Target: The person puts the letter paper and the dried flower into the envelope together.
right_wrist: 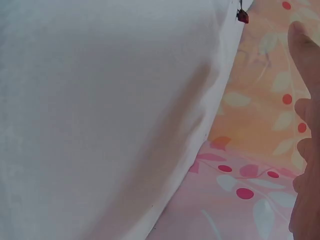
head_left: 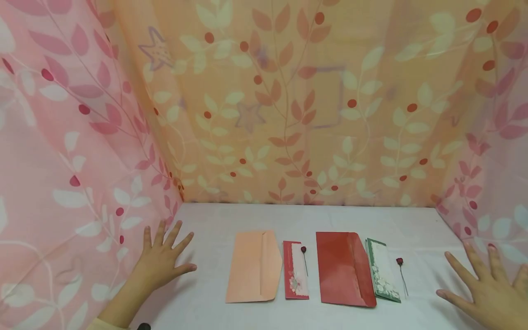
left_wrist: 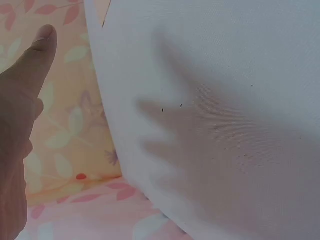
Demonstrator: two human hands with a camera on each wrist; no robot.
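My left hand point(head_left: 158, 261) is spread over the left side of the white table, fingers straight and holding nothing. On the right, my right hand point(head_left: 486, 288) is spread the same way, its edge cut off by the frame. Between them lie a peach envelope point(head_left: 247, 268), a red card point(head_left: 290, 275) with a floral white panel, a red envelope point(head_left: 338, 270) and a green card point(head_left: 383, 270) with white flowers. One small dark red rose on a stem point(head_left: 304, 251) overlaps the red card. A second rose point(head_left: 399, 261) lies nearest my right hand.
The white table point(head_left: 206, 220) is bounded by leaf-patterned curtains: orange point(head_left: 280, 114) at the back, pink point(head_left: 82, 160) on the left, another pink one point(head_left: 503, 183) on the right. A small dark object point(head_left: 144, 326) shows at the bottom edge near my left forearm.
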